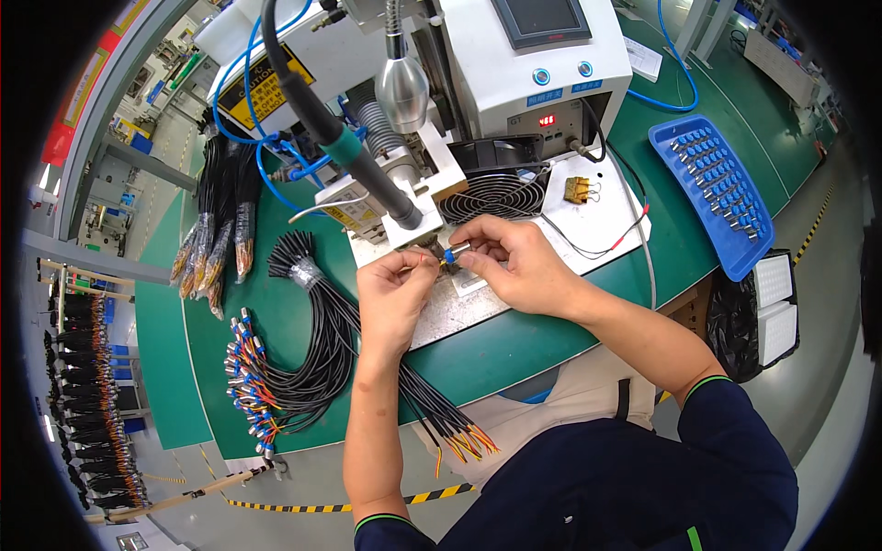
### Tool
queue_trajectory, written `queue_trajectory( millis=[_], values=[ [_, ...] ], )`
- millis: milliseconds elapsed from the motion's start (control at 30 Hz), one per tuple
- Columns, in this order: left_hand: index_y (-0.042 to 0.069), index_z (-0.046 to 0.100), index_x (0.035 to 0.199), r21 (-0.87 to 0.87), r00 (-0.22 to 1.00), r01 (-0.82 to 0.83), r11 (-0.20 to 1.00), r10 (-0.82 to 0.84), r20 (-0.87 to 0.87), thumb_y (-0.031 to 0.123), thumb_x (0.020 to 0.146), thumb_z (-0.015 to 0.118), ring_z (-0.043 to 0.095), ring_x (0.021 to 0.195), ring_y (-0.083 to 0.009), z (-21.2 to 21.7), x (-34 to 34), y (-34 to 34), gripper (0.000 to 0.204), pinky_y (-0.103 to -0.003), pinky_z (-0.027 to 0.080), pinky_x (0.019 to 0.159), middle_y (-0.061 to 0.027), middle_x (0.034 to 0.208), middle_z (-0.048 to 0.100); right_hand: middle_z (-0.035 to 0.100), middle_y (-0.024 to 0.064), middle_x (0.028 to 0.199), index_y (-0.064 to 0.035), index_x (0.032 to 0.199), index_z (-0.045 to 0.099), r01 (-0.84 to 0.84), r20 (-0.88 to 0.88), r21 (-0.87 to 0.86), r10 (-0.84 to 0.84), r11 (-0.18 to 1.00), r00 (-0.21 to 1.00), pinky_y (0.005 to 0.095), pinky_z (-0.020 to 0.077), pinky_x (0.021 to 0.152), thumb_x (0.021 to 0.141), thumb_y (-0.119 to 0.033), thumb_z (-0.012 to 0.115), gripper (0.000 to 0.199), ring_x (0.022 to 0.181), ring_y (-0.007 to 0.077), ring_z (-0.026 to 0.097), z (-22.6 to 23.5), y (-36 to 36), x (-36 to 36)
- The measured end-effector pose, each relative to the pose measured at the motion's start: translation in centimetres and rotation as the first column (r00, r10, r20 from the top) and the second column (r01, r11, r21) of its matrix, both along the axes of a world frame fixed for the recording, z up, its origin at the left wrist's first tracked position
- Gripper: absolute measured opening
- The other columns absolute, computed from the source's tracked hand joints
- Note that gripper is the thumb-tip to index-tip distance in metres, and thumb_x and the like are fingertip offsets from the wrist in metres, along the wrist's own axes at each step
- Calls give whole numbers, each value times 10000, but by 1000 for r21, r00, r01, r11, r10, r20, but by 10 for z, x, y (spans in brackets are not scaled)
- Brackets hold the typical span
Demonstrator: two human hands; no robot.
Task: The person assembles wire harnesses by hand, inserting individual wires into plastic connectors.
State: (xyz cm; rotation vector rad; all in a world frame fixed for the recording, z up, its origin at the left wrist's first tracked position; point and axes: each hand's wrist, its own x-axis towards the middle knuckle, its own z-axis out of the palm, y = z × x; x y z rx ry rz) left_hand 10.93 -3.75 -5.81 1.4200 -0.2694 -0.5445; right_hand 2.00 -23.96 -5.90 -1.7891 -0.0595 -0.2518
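My right hand pinches a small silver and blue round connector between thumb and fingers, under the tip of a soldering machine. Close against it, my left hand is closed on thin coloured wires, a bit of yellow showing by the connector; the fingers hide most of them. Below my left wrist runs a bundle of black cables across the green bench. Its left ends carry several blue and silver connectors; the right ends show bare red, yellow and orange wires.
A thick soldering handle slants down above my hands, beside a metal lamp head. Behind are a black fan and a white control box. At right lies a blue tray of connectors. More wrapped cables lie back left.
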Motion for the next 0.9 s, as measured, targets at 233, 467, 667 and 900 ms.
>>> queue_trajectory(
  millis=[233, 467, 667, 900],
  values=[
    [-80, 730, 907, -29, 999, -22, 999, 23, 36, -39, 985, 709, 478, 580, -49, 6, -4, -6, 90, -217, 335, 522, -78, 937, 720, 752, 68, 1029, 65, 1234, 681, -14, -38, 24, 15, 1000, 999, 231, 557, 755, 1042, -35, 713, 219, 868, 52, 667, 0, 0, 0],
    [-84, 742, 985, -6, 1000, 12, 1000, -12, 17, -9, 988, 744, 515, 637, -18, 5, -2, 0, 74, -207, 361, 539, -28, 909, 698, 762, 78, 1063, 65, 1243, 679, -15, -57, 25, 17, 1000, 998, 243, 579, 805, 1050, -40, 706, 221, 934, 73, 703, 0, 0, 0],
    [-75, 742, 1031, -94, 999, 2, 996, -6, -33, -13, 995, 734, 520, 621, -48, 11, -5, 4, 72, -220, 347, 538, -1, 773, 645, 742, 61, 1076, 50, 1260, 678, -44, -52, 122, 51, 992, 997, 241, 570, 824, 1056, -41, 698, 224, 935, 65, 682, -3, -2, -1],
    [-76, 757, 1031, -49, 997, 65, 997, -67, -33, -16, 999, 731, 537, 639, -58, 7, 0, 14, 73, -234, 388, 550, -39, 920, 703, 731, 52, 1062, 46, 1253, 683, -47, -60, 70, 51, 996, 997, 229, 550, 785, 1053, -46, 702, 221, 899, 51, 659, 0, -1, -2]
  ],
)
